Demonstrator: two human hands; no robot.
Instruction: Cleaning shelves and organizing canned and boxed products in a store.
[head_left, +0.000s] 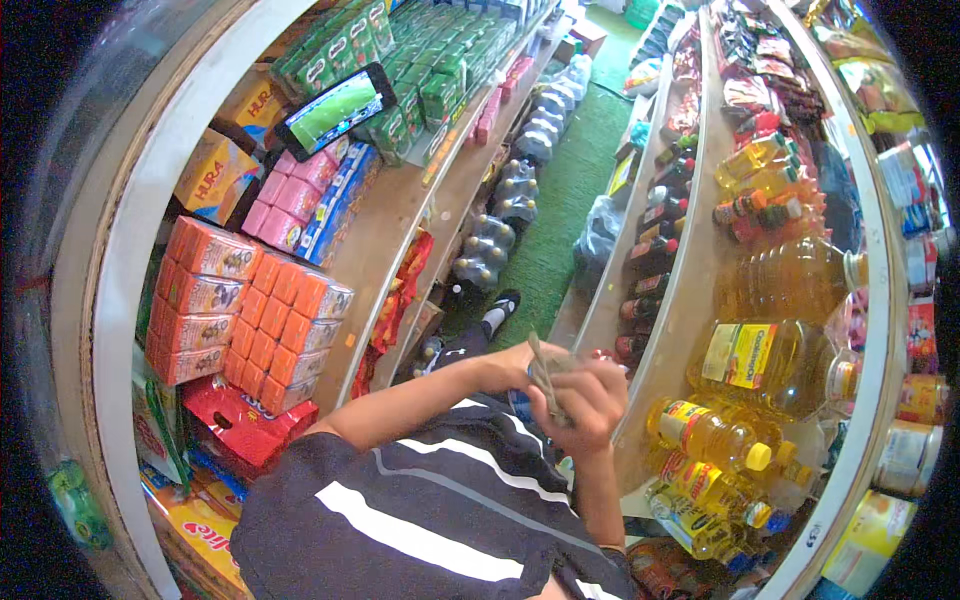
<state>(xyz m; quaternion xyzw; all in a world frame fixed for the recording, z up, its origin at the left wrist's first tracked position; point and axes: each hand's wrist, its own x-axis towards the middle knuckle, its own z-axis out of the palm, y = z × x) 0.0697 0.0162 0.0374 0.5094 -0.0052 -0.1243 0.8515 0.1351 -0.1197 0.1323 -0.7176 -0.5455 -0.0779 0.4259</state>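
Both hands are close together in front of the striped shirt, above the aisle between shelves. My left hand (517, 367) has a blue object at its palm, mostly hidden, whose kind I cannot tell. My right hand (589, 401) is closed on folded paper, perhaps banknotes (551, 386), which stands up between the two hands. The fingers of my right hand are blurred. On the left shelf, a phone (337, 111) showing a green sports field leans among green drink cartons (435, 82) and pink packs (289, 199).
Orange boxed packs (281, 330) and a red bag (247, 427) fill the near left shelf. Cooking oil bottles (750, 367) line the right shelf. Shrink-wrapped bottles (484, 251) stand along the green floor covering (562, 195). A shelf edge (675, 277) runs beside my right hand.
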